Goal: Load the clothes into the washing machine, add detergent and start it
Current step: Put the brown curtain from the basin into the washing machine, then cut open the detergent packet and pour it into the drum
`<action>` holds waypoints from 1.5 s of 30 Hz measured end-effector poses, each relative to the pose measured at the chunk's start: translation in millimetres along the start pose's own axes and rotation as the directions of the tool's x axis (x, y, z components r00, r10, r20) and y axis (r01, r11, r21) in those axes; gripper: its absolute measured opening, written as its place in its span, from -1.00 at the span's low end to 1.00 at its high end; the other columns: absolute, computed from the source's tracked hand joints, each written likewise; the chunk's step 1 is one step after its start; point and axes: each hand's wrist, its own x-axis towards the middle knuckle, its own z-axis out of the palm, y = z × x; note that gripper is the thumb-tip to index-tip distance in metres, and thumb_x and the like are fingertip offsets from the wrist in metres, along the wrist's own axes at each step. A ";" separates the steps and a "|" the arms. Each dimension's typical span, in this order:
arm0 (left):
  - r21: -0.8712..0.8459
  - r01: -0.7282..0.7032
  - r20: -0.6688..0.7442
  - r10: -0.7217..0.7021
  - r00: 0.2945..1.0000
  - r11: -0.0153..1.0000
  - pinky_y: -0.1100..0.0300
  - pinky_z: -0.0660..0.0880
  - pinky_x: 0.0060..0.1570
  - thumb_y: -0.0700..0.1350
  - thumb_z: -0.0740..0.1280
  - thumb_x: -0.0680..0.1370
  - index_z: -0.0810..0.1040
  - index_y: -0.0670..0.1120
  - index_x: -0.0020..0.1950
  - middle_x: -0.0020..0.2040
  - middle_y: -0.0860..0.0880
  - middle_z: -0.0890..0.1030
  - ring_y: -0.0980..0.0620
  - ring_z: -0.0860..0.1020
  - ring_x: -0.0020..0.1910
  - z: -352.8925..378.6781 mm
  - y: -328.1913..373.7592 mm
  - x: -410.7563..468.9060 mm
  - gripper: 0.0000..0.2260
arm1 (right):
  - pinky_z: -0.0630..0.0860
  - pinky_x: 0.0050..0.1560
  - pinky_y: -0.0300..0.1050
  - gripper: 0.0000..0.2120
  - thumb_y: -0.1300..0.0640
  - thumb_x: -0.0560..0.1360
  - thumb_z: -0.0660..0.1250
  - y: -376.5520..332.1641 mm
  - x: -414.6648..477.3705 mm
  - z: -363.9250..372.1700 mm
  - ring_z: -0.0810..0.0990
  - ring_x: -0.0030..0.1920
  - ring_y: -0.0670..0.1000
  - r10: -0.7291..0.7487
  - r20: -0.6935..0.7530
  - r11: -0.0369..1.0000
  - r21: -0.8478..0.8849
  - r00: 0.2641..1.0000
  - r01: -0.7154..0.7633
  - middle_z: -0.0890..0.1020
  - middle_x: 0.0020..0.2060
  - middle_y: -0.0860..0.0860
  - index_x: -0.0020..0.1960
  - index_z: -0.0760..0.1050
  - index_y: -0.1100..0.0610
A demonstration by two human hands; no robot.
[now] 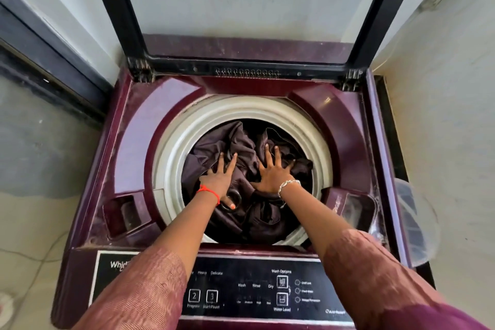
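A maroon top-loading washing machine (139,126) stands below me with its glass lid (249,8) raised upright at the back. Dark brown clothes (233,142) fill the drum inside the white tub ring (171,147). My left hand (218,178), with a red thread at the wrist, lies flat on the clothes with fingers spread. My right hand (273,171), wearing a silver bracelet, presses flat on the clothes beside it, fingers spread too. Neither hand grips any fabric. No detergent container is in view.
The black control panel (267,292) with Program and Start/Pause buttons runs along the front edge, partly covered by my sleeves. Recessed compartments sit at the front left (124,215) and front right (351,209) of the deck. A clear plastic tub (417,225) stands right of the machine.
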 end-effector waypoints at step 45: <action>0.363 -0.856 -0.282 0.919 0.276 0.369 0.22 0.45 -0.05 -0.21 0.31 0.48 0.59 -0.15 0.14 -0.02 -0.13 0.67 -0.05 0.60 -0.04 -96.1 414.3 -221.7 -0.76 | 0.34 -0.60 -0.46 -0.87 0.28 0.48 0.27 264.7 -421.3 45.3 0.57 -0.48 0.00 0.732 -0.560 0.622 0.781 0.387 -0.046 0.61 -0.39 0.14 -0.13 0.59 0.27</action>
